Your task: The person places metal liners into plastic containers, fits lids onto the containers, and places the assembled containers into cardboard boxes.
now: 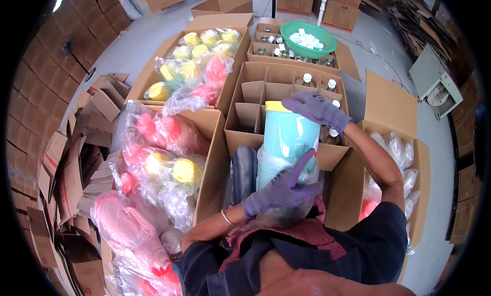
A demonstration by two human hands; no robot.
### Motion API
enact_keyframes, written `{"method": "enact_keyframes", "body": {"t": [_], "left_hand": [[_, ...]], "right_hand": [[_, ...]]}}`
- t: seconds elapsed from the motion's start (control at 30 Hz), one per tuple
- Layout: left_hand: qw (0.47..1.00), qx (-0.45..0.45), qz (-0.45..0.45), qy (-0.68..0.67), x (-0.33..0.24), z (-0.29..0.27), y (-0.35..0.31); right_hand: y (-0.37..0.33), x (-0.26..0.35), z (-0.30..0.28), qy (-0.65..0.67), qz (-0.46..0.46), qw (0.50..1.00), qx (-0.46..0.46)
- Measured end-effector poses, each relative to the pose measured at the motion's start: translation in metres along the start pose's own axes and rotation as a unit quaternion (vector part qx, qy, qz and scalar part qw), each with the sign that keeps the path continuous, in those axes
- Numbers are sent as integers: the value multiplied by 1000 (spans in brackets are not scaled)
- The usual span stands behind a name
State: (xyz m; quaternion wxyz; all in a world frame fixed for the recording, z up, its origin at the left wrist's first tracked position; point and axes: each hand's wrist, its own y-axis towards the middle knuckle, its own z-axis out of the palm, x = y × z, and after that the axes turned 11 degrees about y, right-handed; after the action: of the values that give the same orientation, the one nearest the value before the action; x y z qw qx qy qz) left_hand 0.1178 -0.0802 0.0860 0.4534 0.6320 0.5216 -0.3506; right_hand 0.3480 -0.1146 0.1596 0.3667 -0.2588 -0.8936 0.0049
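A light-blue plastic jug (289, 129) with a yellow rim stands in front of my body, and a crumpled clear plastic bag (286, 216) covers its lower part. Both my hands wear purple-grey gloves. My right hand (319, 109) curls over the top right of the jug, fingertips at the yellow rim. Lower down, my left hand (281, 189) lies across the bagged part with its thumb and fingers spread. Directly beyond the jug is a divided cardboard box (250, 137) with several white-capped glass bottles (331, 84) in its right compartments.
On my left, open cartons hold bagged pink jugs (120, 219) and yellow-lidded jugs (199, 51). A green basin (330, 42) of white caps sits on another bottle box. At right stands a carton (420, 193) with clear-bagged items. Flattened cardboard (71, 178) piles up at far left.
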Motion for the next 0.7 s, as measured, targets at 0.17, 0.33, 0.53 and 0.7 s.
{"method": "enact_keyframes", "body": {"t": [0.17,0.33,0.53,0.7], "left_hand": [[981,-72,-71,-164,37,-53,-43],[940,-122,-141,-286,53,-62,-60],[961,-156,-148,-172,14,-37,-19],[946,-135,-141,-260,60,-85,-55]], "right_hand": [[-24,1,-32,59,-203,973,93],[-17,-24,-2,197,-274,939,63],[-7,-10,13,147,-81,986,-6],[5,1,13,249,-158,956,-5]]}}
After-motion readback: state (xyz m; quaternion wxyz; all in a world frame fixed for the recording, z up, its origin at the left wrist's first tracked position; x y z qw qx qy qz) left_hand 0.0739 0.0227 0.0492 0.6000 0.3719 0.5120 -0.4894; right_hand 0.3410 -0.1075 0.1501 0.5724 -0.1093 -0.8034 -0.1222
